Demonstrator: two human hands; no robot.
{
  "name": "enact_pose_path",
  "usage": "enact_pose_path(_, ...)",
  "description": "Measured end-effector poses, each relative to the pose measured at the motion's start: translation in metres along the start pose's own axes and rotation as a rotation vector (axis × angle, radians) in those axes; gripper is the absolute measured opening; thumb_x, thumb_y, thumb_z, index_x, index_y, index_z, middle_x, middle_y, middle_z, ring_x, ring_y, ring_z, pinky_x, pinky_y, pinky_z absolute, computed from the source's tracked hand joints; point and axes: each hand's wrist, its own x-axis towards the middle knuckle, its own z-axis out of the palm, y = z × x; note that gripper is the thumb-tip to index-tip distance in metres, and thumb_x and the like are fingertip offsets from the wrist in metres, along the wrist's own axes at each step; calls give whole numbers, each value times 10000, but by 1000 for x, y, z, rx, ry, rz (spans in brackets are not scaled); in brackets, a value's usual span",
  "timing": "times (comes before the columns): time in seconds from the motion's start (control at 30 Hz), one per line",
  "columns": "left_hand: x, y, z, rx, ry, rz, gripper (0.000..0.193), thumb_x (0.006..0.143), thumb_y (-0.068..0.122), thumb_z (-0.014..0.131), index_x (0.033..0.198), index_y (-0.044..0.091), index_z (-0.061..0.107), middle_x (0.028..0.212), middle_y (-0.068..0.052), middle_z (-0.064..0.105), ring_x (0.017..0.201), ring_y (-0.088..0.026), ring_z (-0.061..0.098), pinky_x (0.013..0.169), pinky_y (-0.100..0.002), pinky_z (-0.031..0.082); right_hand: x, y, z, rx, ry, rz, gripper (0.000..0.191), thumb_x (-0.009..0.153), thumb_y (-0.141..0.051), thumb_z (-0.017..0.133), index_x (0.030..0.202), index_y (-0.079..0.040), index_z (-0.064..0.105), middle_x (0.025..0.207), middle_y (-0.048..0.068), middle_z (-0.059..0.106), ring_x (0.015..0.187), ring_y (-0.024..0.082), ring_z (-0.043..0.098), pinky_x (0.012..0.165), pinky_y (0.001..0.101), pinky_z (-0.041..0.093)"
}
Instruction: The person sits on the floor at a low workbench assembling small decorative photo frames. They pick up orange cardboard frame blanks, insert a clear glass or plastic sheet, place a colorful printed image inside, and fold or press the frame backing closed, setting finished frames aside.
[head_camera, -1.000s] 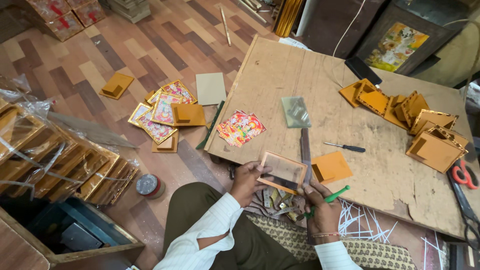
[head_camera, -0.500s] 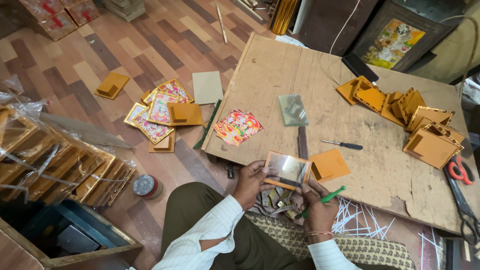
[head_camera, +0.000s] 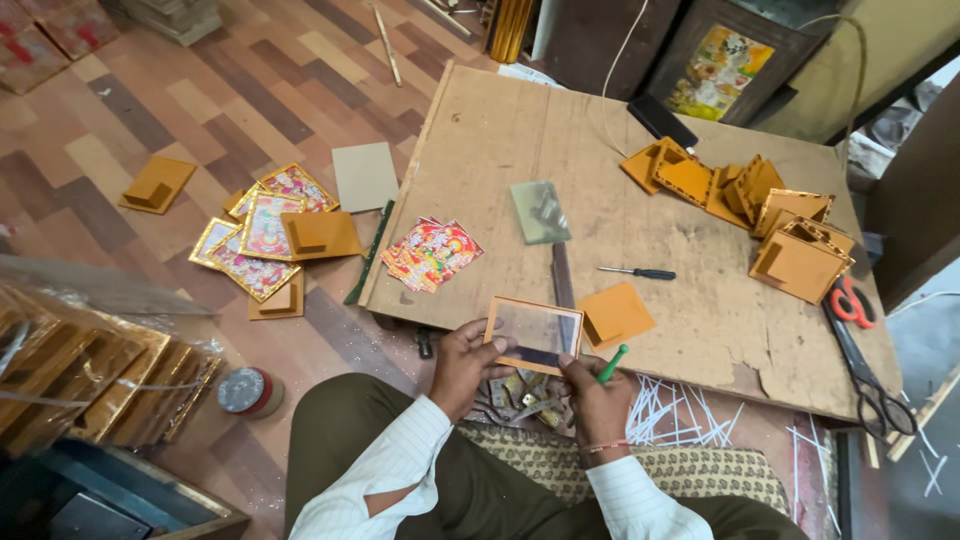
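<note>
Frame, a small gold-edged picture frame with a clear pane, sits up between both hands at the near edge of the board, just over the lap. Biggest thing in play is that wooden board serving as a worktable, worn and chipped at its near right corner. Far right on it, a heap of orange frame backs; on the floor to the left, a spread of finished framed prints. Mid-board lies a fan of bright loose prints, a bare glass pane beyond them, one orange backing card just right of the frame. Scissors lie at the right edge, a small screwdriver mid-board.

Left hand pinches the frame's left edge, thumb over the front, fingers curled behind. Right hand closes on the near right corner and also tucks a green-handled tool against the palm.

By the look of it, this frame is light and stiff, yet the pane seems brittle and slippery with sharp edges. Gripping the moulded rim at opposite sides, never pressing the glass middle, looks safest.
</note>
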Motion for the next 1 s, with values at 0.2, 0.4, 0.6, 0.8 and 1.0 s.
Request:
enact_pose_path(0.2, 4, -12, -7, -6, 158, 42, 373, 959, 66, 619, 1319, -32, 602, 951, -151, 714, 783, -222, 729, 602, -334, 639, 15, 13, -11, -200, 11, -120, 136, 877, -113, 753, 925, 14, 756, 704, 71, 696, 560, 130, 606, 487, 260, 456)
enact_pose_path(0.4, 14, -13, -12, -68, 464, 84, 199, 931, 28, 629, 1121, -22, 595, 934, -153, 666, 750, -200, 699, 563, -340, 635, 86, -50, -75, -530, 200, -244, 522, 962, -501, 697, 1148, -16, 648, 901, 143, 693, 704, 216, 661, 648, 369, 522)
enact_pose_path(0.6, 13, -18, -5, 5, 637, 59, 234, 902, -23, 599, 1080, 40, 460, 917, -163, 694, 617, -235, 731, 498, -344, 592, 123, -69, -73, -1171, 300, -427, 441, 979, -446, 703, 1183, -60, 764, 966, 239, 743, 905, 402, 699, 865, 489, 539)
enact_pose_path(0.8, 20, -29, -8, 24, 713, 167, 213, 875, -83, 558, 1066, -9, 497, 894, -182, 691, 611, -259, 742, 487, -361, 612, 118, -59, -6, -1268, 266, -854, 329, 888, -296, 781, 1148, -95, 801, 1151, 215, 738, 1070, 391, 695, 971, 468, 532)
enact_pose_path(1.0, 24, -33, -10, -92, 711, 150, 240, 872, -62, 611, 1060, 27, 492, 899, -123, 649, 653, -227, 737, 514, -345, 635, 118, -27, 150, -1132, -555, -944, 501, 804, -226, 772, 1256, -41, 664, 1201, 201, 716, 1198, 408, 632, 1023, 442, 502)
